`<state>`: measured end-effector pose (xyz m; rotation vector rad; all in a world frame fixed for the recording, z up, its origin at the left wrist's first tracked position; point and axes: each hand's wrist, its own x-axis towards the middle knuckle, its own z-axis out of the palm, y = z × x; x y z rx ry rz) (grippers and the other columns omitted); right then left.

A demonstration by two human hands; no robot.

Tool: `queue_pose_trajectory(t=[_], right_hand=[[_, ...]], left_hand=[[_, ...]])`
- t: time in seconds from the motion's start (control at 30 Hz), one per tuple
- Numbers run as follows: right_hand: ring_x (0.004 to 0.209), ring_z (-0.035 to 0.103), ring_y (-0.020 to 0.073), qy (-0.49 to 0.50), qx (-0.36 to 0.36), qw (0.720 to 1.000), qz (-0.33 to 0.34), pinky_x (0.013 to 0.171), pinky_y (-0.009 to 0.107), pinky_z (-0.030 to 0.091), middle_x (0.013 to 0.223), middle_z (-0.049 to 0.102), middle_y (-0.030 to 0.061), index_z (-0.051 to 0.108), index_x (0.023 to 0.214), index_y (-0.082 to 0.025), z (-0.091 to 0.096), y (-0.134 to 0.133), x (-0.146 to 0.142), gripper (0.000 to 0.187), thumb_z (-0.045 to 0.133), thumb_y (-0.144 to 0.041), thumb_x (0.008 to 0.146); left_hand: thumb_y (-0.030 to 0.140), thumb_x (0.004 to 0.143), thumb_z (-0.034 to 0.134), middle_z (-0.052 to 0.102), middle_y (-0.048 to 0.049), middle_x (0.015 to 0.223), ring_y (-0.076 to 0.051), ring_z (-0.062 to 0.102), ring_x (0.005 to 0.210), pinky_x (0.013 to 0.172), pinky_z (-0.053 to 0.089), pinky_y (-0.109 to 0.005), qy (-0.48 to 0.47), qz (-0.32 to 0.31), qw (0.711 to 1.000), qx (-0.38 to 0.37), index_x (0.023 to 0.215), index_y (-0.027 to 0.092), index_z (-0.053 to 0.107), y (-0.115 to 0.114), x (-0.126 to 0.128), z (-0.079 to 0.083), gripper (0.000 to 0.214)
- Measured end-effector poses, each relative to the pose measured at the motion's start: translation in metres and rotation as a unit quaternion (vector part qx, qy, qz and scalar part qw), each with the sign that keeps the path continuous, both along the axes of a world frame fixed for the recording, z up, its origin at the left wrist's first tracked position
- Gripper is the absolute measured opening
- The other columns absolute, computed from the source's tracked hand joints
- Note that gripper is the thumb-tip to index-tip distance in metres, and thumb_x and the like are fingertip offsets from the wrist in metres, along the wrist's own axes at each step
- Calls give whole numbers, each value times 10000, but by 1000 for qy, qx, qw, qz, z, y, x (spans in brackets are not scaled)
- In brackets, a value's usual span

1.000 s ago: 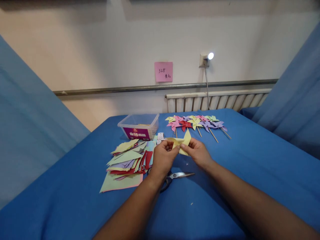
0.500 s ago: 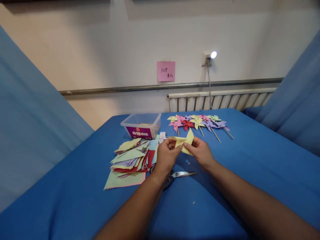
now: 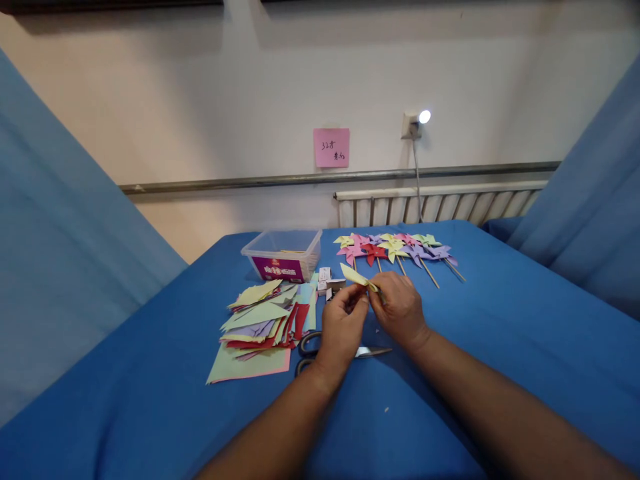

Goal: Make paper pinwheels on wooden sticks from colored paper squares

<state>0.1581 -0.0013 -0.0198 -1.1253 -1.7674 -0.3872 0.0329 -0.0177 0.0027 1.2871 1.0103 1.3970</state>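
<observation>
My left wrist crosses above the scissors [image 3: 373,352]. My left hand [image 3: 344,325] and right hand [image 3: 399,308] pinch the folded yellow paper [image 3: 353,275] between them, over the blue table [image 3: 430,413]. Paper sheets [image 3: 255,317] lie leftward; beyond sit a plastic box [image 3: 283,265] and, rightward, pinwheels [image 3: 395,248].

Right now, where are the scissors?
In the head view, the scissors lie on the blue cloth just right of the paper pile, partly hidden by the left hand.
</observation>
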Motion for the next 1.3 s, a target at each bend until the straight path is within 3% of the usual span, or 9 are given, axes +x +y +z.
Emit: queue_pose_trajectory(t=[0.27,0.47,0.7,0.8,0.9,1.0,1.13,1.2,1.3], right_hand=[[874,578,219,-46,19,999,13,780,363,397,982,664,97,624,1021,-174,1,-4,-4,173,501,-175,900],[952,550,239,-51,-60,994,77,799,386,420,1088,611,116,590,1189,-162,6,-16,-8,314,524,-268,901],[927,544,239,-65,-89,989,95,790,408,424,1078,606,95,586,1251,-218,10,-21,-8,355,529,-301,910],[926,560,227,-16,-83,990,113,806,409,439,1060,613,87,619,1198,-229,7,-20,-6,302,525,-272,913],[995,574,233,125,-80,984,103,864,420,461,1099,606,105,636,1140,-209,2,-15,-4,271,548,-279,893],[935,615,229,297,-176,932,111,817,410,503,1071,639,99,624,1111,-204,-5,-7,-4,320,619,-360,831],[812,654,216,460,-320,803,204,733,367,531,896,687,61,612,956,-190,-9,3,-8,366,717,-435,705],[766,650,204,497,-338,771,213,703,344,524,856,685,46,608,890,-189,-9,4,-9,385,761,-444,645],[705,629,178,537,-336,745,209,662,311,503,803,670,19,609,861,-186,-9,3,-11,404,796,-438,606]], left_hand=[[220,616,781,715,-43,863,-172,634,830,814,465,-286,-108,-13,993,-43,865,144,707,2,1,0,271],[264,623,804,722,-59,885,-181,648,859,866,452,-307,-232,-38,969,-78,869,136,707,10,-4,-2,294],[331,635,799,688,-34,748,-131,617,677,681,454,-248,-254,-19,959,-121,797,125,677,18,-10,-3,289],[328,595,809,654,-17,662,-121,576,591,603,432,-246,-214,20,967,-139,768,120,666,22,-13,-7,306],[326,566,809,659,-24,654,-126,562,554,573,426,-254,-162,29,975,-151,785,121,674,24,-14,-8,329],[336,589,790,665,-23,655,-119,545,525,550,417,-247,-104,3,982,-156,786,125,682,22,-14,-7,308],[318,600,780,666,-24,652,-125,553,538,547,421,-241,-64,-15,984,-166,781,121,698,18,-12,-7,279],[295,574,798,680,-35,677,-127,562,552,555,425,-241,-69,-23,983,-170,782,114,702,16,-10,-8,292],[263,546,816,704,-54,736,-135,588,586,586,444,-247,-106,-37,978,-174,817,109,700,14,-7,-10,332]])
